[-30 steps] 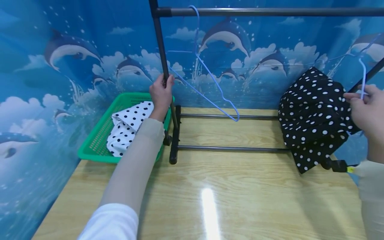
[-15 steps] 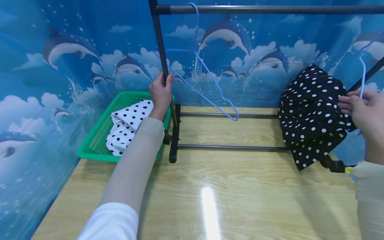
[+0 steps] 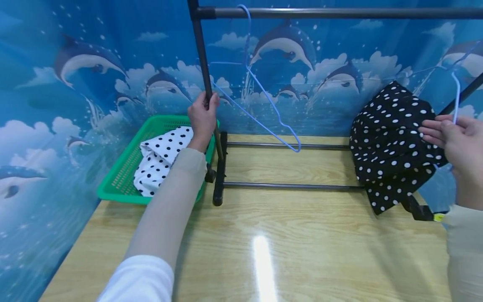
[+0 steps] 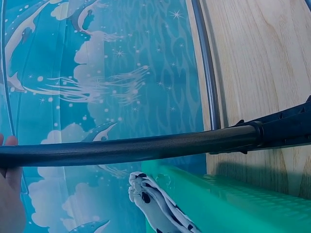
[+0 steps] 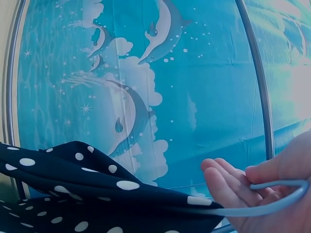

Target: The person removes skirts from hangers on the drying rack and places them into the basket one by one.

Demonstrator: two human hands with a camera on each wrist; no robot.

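Observation:
My left hand (image 3: 203,119) grips the left post (image 3: 201,54) of a dark metal clothes rack. In the right wrist view, a light blue hanger (image 5: 262,209) has its hook across my right hand (image 5: 252,187), under the thumb, with the fingers fairly straight. From that hanger hangs a black garment with white dots (image 3: 396,142), bunched at the rack's right side; its exact kind is unclear. Most of the held hanger is hidden by the cloth. A bare blue hanger (image 3: 269,98) hangs by its hook near the left end of the top rail (image 3: 339,14).
A green basket (image 3: 113,191) stands left of the rack, holding a white cloth with black dots (image 3: 158,157). The rack's lower bars (image 3: 290,185) run above the wooden table (image 3: 302,251). A blue dolphin-print curtain (image 3: 151,37) lines the back and left.
My right hand's fingers have straightened and shifted slightly left around the hanger's hook. The black garment sits almost the same. My left hand stays on the post.

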